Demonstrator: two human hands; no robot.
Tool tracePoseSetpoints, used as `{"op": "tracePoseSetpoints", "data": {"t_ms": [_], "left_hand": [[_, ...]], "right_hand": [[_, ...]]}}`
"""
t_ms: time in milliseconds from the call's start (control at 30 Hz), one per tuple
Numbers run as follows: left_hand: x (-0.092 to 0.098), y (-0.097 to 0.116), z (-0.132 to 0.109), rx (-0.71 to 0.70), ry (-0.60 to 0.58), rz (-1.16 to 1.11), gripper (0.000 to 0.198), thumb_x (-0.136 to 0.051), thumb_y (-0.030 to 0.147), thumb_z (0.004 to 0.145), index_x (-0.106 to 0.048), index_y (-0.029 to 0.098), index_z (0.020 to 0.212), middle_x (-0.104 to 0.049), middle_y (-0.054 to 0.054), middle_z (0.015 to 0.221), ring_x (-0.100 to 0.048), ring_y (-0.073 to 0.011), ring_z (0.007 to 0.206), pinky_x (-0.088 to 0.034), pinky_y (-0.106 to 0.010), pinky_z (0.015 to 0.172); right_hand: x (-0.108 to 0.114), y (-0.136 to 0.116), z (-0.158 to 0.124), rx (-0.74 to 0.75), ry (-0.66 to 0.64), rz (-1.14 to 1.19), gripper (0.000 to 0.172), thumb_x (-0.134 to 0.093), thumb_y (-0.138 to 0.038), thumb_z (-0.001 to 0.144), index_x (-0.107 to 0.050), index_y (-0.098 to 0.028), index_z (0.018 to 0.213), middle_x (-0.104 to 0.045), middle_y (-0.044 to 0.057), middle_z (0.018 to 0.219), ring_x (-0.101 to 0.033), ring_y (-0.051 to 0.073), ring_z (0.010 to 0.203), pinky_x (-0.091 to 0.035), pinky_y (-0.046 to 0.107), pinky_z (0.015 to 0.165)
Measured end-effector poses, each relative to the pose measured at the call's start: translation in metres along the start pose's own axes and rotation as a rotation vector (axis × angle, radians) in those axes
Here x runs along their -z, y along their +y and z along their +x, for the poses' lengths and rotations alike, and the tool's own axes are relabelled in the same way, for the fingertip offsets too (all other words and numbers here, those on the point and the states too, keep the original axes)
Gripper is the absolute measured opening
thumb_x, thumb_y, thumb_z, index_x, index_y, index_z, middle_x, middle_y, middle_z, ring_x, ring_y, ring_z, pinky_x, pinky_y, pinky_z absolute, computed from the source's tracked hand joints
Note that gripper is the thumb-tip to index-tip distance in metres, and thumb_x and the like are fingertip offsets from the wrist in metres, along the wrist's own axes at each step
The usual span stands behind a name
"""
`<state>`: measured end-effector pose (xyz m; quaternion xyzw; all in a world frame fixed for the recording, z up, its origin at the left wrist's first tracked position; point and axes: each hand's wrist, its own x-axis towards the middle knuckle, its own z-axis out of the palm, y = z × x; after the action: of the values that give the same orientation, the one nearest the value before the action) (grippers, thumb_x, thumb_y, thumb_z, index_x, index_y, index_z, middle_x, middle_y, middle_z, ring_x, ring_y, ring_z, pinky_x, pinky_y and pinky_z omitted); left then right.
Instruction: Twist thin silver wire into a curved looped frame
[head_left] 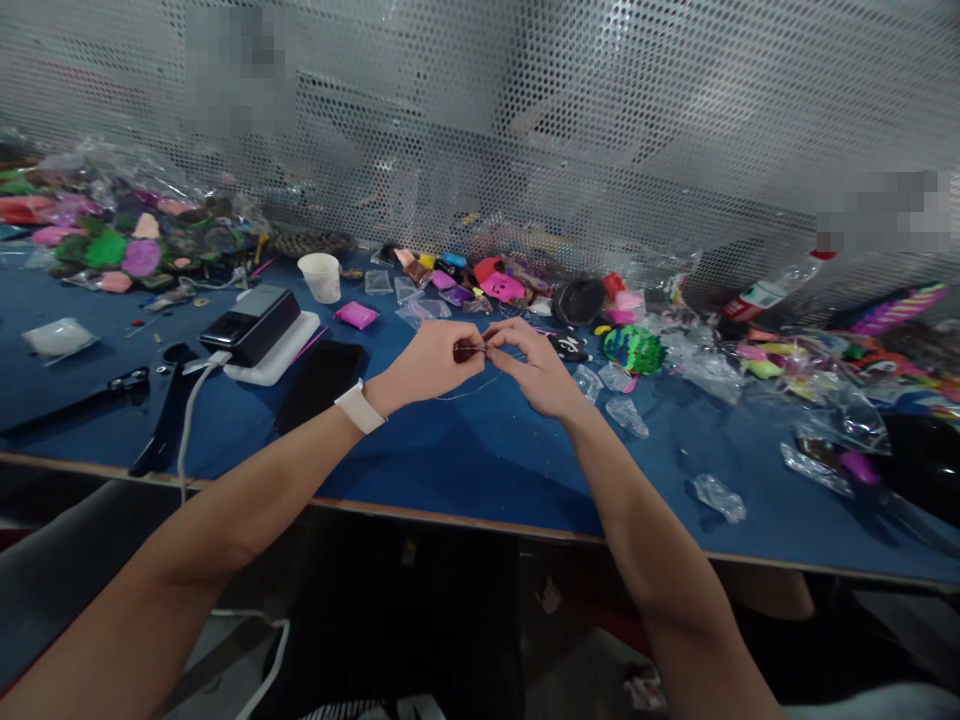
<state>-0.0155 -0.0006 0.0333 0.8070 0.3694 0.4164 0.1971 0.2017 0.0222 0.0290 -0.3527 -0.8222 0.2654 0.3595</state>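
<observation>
Above the blue table, my left hand (pixel 437 362) and my right hand (pixel 534 368) meet fingertip to fingertip. Both are closed in a pinch on a thin wire (pixel 471 348), which runs between them. A fine loose strand (pixel 469 393) curves below my left hand; whether it belongs to the same wire I cannot tell. A white band is around my left wrist. Just right of my right hand lie a black item with white marks (pixel 568 346) and a green and blue lump of modelling clay (pixel 635 349).
Pliers (pixel 166 395), a black device on a white base (pixel 251 325), a dark phone (pixel 321 385) and a paper cup (pixel 321 277) stand or lie left. Clay packets (pixel 356 314) and plastic wrappers (pixel 718 496) are scattered about. A bottle (pixel 772 290) leans near the perforated metal screen (pixel 450 130).
</observation>
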Motion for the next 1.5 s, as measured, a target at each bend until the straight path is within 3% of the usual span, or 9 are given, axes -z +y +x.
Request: {"op": "tracePoseSetpoints", "data": {"t_ms": [400, 633, 967, 1133, 1500], "left_hand": [[0.000, -0.001, 0.001, 0.006, 0.012, -0.037, 0.010, -0.065, 0.017, 0.089, -0.066, 0.019, 0.079, -0.067, -0.001, 0.074, -0.056, -0.0135, 0.066, -0.042, -0.030, 0.065], [0.001, -0.009, 0.004, 0.114, -0.092, -0.250, 0.013, -0.063, 0.019, 0.092, -0.068, 0.019, 0.080, -0.065, 0.000, 0.071, -0.053, -0.0125, 0.062, -0.042, -0.028, 0.059], [-0.006, -0.007, 0.000, 0.225, -0.026, -0.216, 0.012, -0.064, 0.022, 0.092, -0.068, 0.018, 0.081, -0.069, -0.001, 0.070, -0.062, -0.0137, 0.064, -0.046, -0.028, 0.062], [-0.009, -0.010, 0.000, 0.273, -0.036, -0.282, 0.011, -0.064, 0.020, 0.091, -0.069, 0.018, 0.081, -0.071, -0.001, 0.070, -0.065, -0.0143, 0.064, -0.049, -0.029, 0.063], [-0.008, -0.011, 0.000, 0.235, -0.040, -0.323, 0.009, -0.066, 0.018, 0.088, -0.070, 0.018, 0.080, -0.073, -0.002, 0.068, -0.067, -0.0140, 0.063, -0.051, -0.028, 0.061]], "right_hand": [[0.000, 0.001, 0.000, 0.023, 0.042, 0.041, 0.019, -0.068, -0.040, 0.101, -0.072, -0.025, 0.089, -0.073, 0.007, 0.111, -0.068, 0.029, 0.117, -0.047, 0.052, 0.112], [0.000, -0.012, -0.002, 0.032, 0.095, -0.085, 0.017, -0.065, -0.034, 0.101, -0.070, -0.025, 0.087, -0.076, 0.004, 0.093, -0.069, 0.025, 0.090, -0.053, 0.042, 0.088], [-0.007, -0.011, -0.004, 0.086, 0.181, -0.187, 0.015, -0.064, -0.026, 0.098, -0.074, -0.023, 0.088, -0.077, 0.003, 0.081, -0.071, 0.021, 0.075, -0.052, 0.034, 0.072], [-0.009, -0.010, -0.004, 0.117, 0.208, -0.217, 0.015, -0.064, -0.023, 0.098, -0.074, -0.022, 0.087, -0.075, 0.002, 0.080, -0.069, 0.019, 0.072, -0.051, 0.033, 0.072], [-0.010, -0.009, -0.004, 0.068, 0.212, -0.149, 0.016, -0.066, -0.027, 0.098, -0.077, -0.022, 0.088, -0.078, 0.003, 0.082, -0.072, 0.020, 0.076, -0.054, 0.034, 0.072]]}}
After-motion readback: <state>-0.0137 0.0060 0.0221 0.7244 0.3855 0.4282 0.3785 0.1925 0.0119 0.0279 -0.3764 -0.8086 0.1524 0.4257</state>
